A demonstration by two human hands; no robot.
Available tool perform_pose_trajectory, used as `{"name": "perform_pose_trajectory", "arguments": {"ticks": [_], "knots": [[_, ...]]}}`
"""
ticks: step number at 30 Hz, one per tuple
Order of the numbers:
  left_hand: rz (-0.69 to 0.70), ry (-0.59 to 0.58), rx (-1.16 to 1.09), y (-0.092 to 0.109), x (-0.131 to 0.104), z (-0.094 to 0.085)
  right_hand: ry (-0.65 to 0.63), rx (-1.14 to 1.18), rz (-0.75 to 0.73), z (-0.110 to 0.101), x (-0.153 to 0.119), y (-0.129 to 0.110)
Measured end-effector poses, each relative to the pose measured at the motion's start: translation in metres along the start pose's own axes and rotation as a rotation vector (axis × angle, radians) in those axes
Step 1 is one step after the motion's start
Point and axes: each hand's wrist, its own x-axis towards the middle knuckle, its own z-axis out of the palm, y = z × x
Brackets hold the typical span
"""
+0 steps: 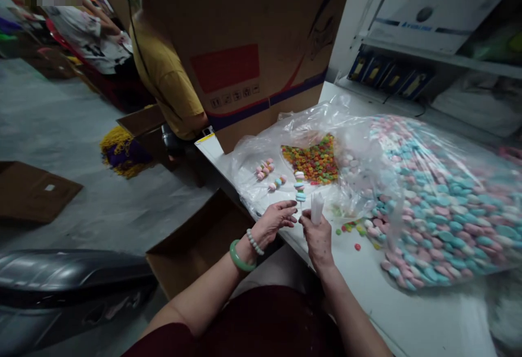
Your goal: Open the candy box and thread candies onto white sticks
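My right hand (318, 237) grips the thin white stick of a candy skewer (299, 187), upright, with pink, white and blue pieces threaded on it. A bundle of clear, narrow plastic strips or sticks (316, 207) also stands up from this hand; which they are I cannot tell. My left hand (274, 221) is beside the skewer, fingers apart and stretched toward its stick, with nothing visible in them. Two more candy skewers (277, 183) lie beyond on the plastic. Behind the held skewer is a heap of small colourful rings (316, 161).
A large clear bag of pink, blue and white candies (448, 226) covers the right of the white table (354, 291). Loose rings (358, 247) lie nearby. A big carton (265, 19) rises behind. An open box (199, 237) is at left; a person in yellow (167, 68) is beyond.
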Motion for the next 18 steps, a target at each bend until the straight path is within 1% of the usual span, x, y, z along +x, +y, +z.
{"name": "perform_pose_trajectory", "arguments": {"ticks": [3, 4, 6, 9, 13, 16, 18], "knots": [[0.097, -0.059, -0.063, 0.010, -0.002, 0.016, 0.018, -0.027, -0.023, -0.022, -0.014, 0.011], [0.110, -0.073, -0.079, 0.011, -0.001, 0.022, 0.014, -0.034, -0.033, -0.027, -0.019, 0.014], [0.103, -0.079, -0.088, 0.010, 0.004, 0.033, 0.014, -0.044, -0.037, -0.034, -0.027, 0.018], [0.108, -0.085, -0.087, 0.002, 0.009, 0.045, 0.003, -0.036, -0.016, -0.042, -0.033, 0.020], [0.102, -0.111, -0.112, -0.003, 0.013, 0.055, -0.067, 0.000, -0.033, -0.051, -0.034, 0.022], [0.043, -0.079, -0.143, -0.003, 0.015, 0.057, -0.101, 0.023, -0.055, -0.053, -0.034, 0.024], [0.015, -0.047, -0.155, -0.003, 0.016, 0.057, -0.111, 0.050, -0.045, -0.051, -0.035, 0.023]]}}
